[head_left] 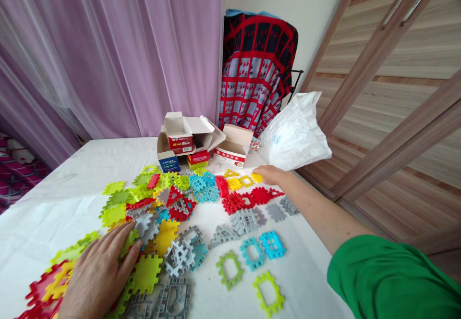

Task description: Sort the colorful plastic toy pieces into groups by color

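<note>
My left hand (103,266) lies over a loose pile of notched plastic building tiles, its fingers stretched out and the thumb apart. Near its fingertips are a grey tile (145,227) and a lime-green tile (146,274). My right hand (269,174) reaches to the far side of the table, with its fingers at a yellow tile (257,177) that ends a yellow row. Below that row are red tiles (233,203) and grey tiles (245,222). Two blue frames, one a window tile (272,245), and two lime-green frames (229,270) lie apart nearer me.
Open cardboard boxes stand at the back, including a red and white box (230,157) and a blue box (169,164). A white plastic bag (293,134) sits at the back right corner. Wooden cupboard doors (389,98) rise on the right, and a purple curtain (144,55) hangs behind.
</note>
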Demonstrator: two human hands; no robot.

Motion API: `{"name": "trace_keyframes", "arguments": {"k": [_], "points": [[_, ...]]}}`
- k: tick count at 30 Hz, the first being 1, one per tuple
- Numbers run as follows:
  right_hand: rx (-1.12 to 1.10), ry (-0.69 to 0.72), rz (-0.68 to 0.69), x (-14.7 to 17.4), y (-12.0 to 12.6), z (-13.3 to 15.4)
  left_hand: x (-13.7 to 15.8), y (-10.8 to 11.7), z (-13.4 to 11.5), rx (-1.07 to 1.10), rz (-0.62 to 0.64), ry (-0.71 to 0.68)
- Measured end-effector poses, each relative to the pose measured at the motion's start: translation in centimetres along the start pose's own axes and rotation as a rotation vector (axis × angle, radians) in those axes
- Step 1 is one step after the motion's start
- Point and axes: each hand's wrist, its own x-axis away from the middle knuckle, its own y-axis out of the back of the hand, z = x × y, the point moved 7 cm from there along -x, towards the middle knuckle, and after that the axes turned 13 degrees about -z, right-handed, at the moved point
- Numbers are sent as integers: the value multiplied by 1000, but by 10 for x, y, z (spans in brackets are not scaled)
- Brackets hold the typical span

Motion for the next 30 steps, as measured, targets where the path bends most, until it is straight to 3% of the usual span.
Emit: {"name": "trace_keyframes", "arguments": {"k": [8, 14, 17, 22, 26, 30], "points": [[7, -31, 3, 2, 0, 1, 1, 1, -2, 10, -22, 12], [3, -65, -45, 13, 21, 17, 1, 7, -9, 26, -19, 31], [-83, 32, -145, 20, 41, 60, 1, 8, -11, 37, -26, 42], [-298, 269, -298, 39, 73, 172, 2, 11, -13, 56, -31, 53], [-400, 257, -307, 49, 83, 245, 3, 12, -13, 69, -31, 69], [-379, 144, -245, 51, 78, 284, 3, 13, -13, 87, -47, 77]]}}
